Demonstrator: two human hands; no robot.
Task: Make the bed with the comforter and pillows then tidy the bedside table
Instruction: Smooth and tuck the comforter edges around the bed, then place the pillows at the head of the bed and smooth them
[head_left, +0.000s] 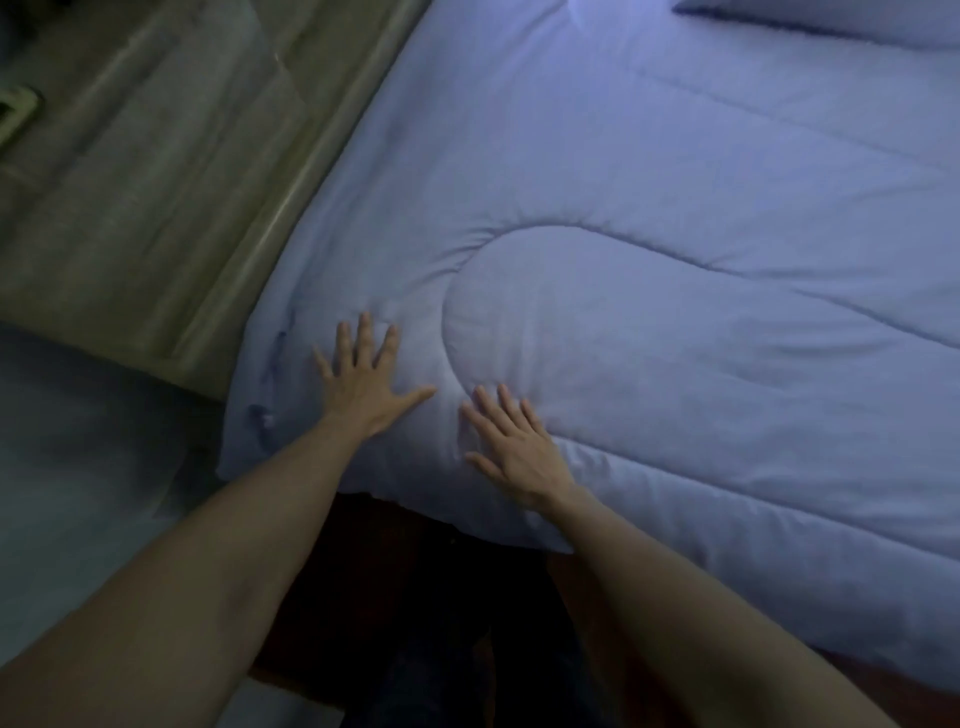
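A pale blue quilted comforter (649, 260) lies spread over the bed and fills most of the view. My left hand (363, 384) rests flat on it near its corner, fingers apart. My right hand (514, 447) also lies flat on the comforter, just to the right, beside a curved stitched seam. Neither hand holds anything. A pillow (831, 15) in the same blue shows at the top right edge, only partly in view.
A wooden bed frame or footboard (249, 244) runs diagonally along the comforter's left edge. Dark floor (405, 587) lies below the comforter's hanging edge between my arms. A small light-framed object (15, 111) sits at the far left edge.
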